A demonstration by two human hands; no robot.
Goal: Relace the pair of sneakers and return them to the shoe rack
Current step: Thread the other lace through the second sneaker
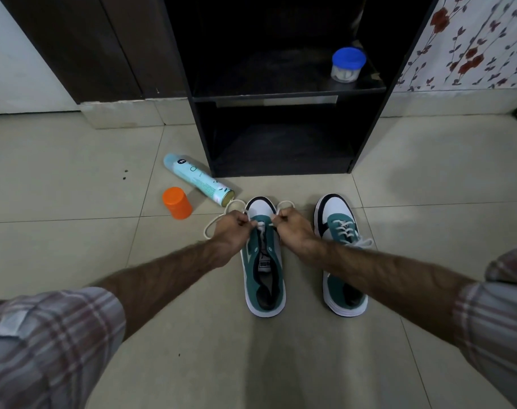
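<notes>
Two green, white and black sneakers stand on the tiled floor, toes toward a black shoe rack (281, 97). The left sneaker (264, 278) has only its lowest eyelets threaded by a white lace (213, 224), whose ends loop out to both sides. My left hand (232, 228) pinches the lace end on the left of the shoe's toe. My right hand (289, 227) pinches the other end on the right. The right sneaker (340, 231) stands beside it, laced up, partly hidden under my right forearm.
A pale blue spray can (197, 180) lies on the floor left of the rack's foot, with an orange cap (177, 203) beside it. A small blue-lidded jar (347, 64) stands on the rack's middle shelf. The rack's bottom shelf (281, 149) is dark.
</notes>
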